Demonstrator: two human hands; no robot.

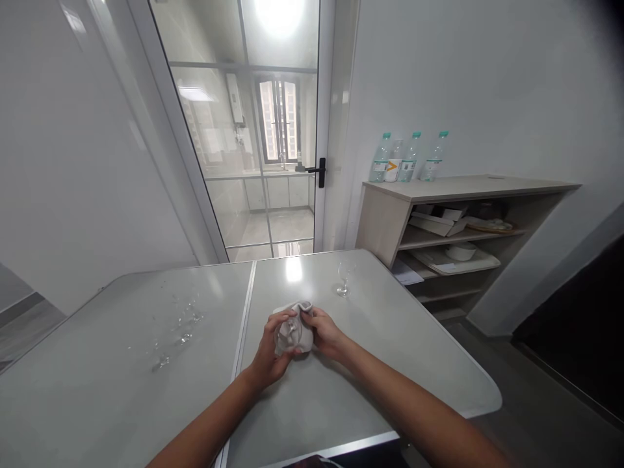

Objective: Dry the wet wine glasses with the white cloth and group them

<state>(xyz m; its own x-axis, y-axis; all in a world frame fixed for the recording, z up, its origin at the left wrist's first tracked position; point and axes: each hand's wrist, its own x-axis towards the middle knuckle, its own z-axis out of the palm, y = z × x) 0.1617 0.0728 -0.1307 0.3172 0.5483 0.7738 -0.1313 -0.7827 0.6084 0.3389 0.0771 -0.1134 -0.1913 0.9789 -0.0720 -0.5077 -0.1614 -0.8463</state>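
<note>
Over the middle of the table, my left hand [273,344] is closed around a clear stemmed glass [287,335], its round foot turned toward me. A pale grey cloth [306,339] is wrapped behind and around the glass. On the right side, my right hand [327,333] grips the cloth with fingers and thumb pressed together. Cloth and fingers hide much of the glass, including most of its bowl. Another stemmed glass [344,286] stands upright on the table beyond my right hand.
Several clear stemmed glasses [184,338] stand on the left half of the pale table [97,403]. A metal seam [244,312] divides the tabletop. Plastic bottles [408,159] top an open shelf unit [468,188] at right. Behind the table is a glazed door [287,214].
</note>
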